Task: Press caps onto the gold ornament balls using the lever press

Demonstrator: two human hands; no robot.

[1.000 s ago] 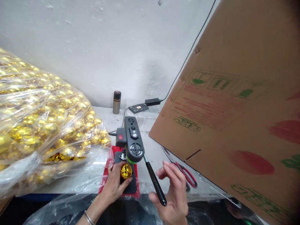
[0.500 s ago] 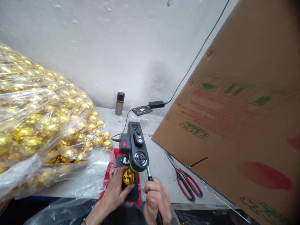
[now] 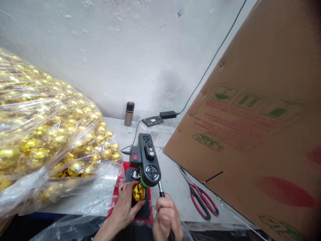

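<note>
A small black press-like machine (image 3: 149, 160) with two round vents and a green edge stands on a black base (image 3: 144, 212) near the table's front. My left hand (image 3: 124, 202) is closed round a shiny gold mirrored ball (image 3: 138, 192), thumb and fingers at its sides, on that base under the machine's head. A dark spot shows on top of the ball. My right hand (image 3: 167, 214) is wrapped round the black grip of a metal lever handle (image 3: 161, 188) at the machine's right side. Red sheeting (image 3: 116, 190) lies beneath the base.
A large clear bag of gold balls (image 3: 50, 134) fills the left. Red-handled scissors (image 3: 202, 201) lie to the right, beside a big cardboard box (image 3: 240, 110). Behind stand a spray can (image 3: 129, 114), a black patterned box (image 3: 152, 121) and a power adapter (image 3: 168, 115) with its cable.
The whole view has shifted slightly, so things appear a little lower. Both hands keep their holds on the ball and the lever handle, with no clear movement of either.
</note>
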